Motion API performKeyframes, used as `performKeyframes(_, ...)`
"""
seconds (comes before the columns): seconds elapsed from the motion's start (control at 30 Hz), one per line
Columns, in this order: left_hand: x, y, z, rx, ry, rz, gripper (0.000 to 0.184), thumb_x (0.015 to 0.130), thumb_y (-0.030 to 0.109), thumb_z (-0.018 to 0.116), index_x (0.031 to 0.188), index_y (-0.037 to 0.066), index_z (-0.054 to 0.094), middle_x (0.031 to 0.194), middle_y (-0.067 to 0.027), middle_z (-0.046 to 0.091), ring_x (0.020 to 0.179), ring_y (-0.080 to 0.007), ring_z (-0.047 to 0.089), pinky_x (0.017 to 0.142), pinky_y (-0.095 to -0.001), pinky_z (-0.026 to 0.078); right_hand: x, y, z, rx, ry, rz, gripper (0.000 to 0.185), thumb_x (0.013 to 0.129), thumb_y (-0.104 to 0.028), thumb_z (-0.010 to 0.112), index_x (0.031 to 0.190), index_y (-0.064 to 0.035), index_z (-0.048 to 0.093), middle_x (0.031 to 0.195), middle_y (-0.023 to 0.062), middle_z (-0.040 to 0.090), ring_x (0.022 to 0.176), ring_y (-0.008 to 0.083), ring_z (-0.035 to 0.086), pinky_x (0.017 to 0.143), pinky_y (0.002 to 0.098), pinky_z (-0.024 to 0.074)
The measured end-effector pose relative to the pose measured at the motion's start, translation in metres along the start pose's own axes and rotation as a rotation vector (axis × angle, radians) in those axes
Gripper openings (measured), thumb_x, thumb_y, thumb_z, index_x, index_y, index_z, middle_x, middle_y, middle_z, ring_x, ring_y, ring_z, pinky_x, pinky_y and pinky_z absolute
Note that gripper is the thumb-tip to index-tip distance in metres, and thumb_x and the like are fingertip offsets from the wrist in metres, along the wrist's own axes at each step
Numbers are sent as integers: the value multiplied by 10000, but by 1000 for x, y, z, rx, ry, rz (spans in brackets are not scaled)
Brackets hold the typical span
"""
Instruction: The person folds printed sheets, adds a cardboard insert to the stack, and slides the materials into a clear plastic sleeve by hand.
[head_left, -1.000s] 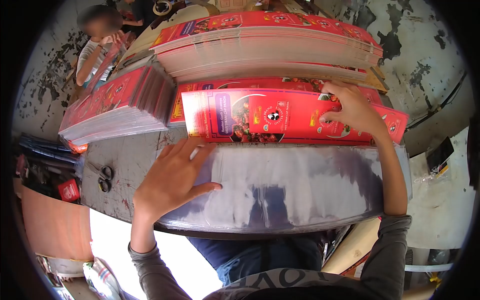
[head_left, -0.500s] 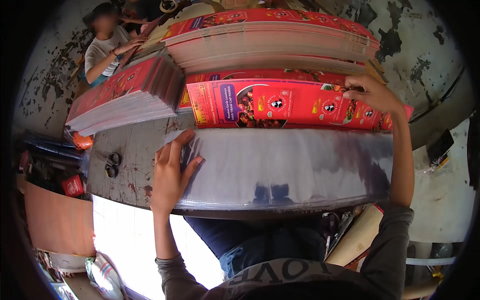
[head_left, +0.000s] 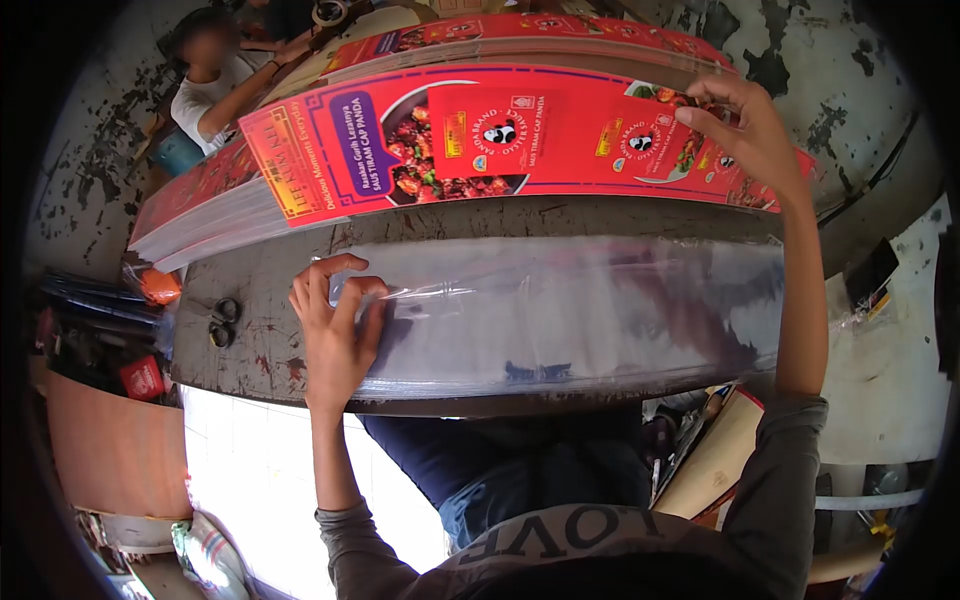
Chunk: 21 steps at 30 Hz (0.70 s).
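Note:
My right hand (head_left: 735, 125) grips the top edge of a long red printed sign strip (head_left: 570, 140) near its right end. The strip carries panda logos, food pictures and a purple label, and it is raised and tilted above the table. Below it lies a stack of long clear plastic sleeves (head_left: 560, 310) along the table's near edge. My left hand (head_left: 340, 325) is at the left end of this stack, its fingers curled on the top sleeve, whose film is wrinkled and shiny there.
Stacks of red printed strips stand at the back (head_left: 620, 35) and at the left (head_left: 200, 210). Black-handled scissors (head_left: 222, 322) lie on the worn table (head_left: 260, 290). Another person (head_left: 210, 90) sits at the far left, arms stretched toward the back stack. An orange item (head_left: 158, 286) is beyond the left edge.
My right hand has lifted the red strip up and leftward from behind the sleeves. My left hand's fingers have curled at the sleeve's end, and the film there has shifted.

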<state>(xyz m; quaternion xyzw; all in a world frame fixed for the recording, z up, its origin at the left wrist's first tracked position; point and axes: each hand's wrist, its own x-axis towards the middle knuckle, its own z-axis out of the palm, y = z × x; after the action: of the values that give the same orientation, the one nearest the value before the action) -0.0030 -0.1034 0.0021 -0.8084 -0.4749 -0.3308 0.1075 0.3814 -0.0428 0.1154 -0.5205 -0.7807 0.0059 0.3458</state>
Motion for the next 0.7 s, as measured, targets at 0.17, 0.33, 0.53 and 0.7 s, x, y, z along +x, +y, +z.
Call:
performKeyframes(0.17,-3,-6,3,-67,30,-45,239,651,-11,632,844,82,525,1003,-55,516,994,-257,433,835,-398,311,8,-9,20,51,-79,-129,209,789,-192,663,817,-2,583,692,-22,523,637,46,423,553,221,345)
performKeyframes(0.33,-2,-7,6,-150,3,-138,240,661,13,640,860,38,508,959,-89,510,965,-291,449,821,-395,347,8,-21,30,73,-90,-97,233,794,-226,656,822,-3,592,688,17,552,630,81,489,560,243,387)
performKeyframes(0.53,-2,-4,6,-136,82,-207,249,703,61,664,900,15,517,968,-115,484,969,-305,441,829,-390,361,17,-25,42,123,-173,-76,236,804,-232,642,823,-2,592,659,36,547,599,90,503,532,251,393)
performKeyframes(0.7,-4,-6,11,-109,137,-302,308,738,131,686,947,-1,503,1037,-144,453,1010,-307,433,844,-400,357,24,-29,59,165,-198,-63,266,810,-249,640,838,8,582,704,21,534,639,72,468,533,245,375)
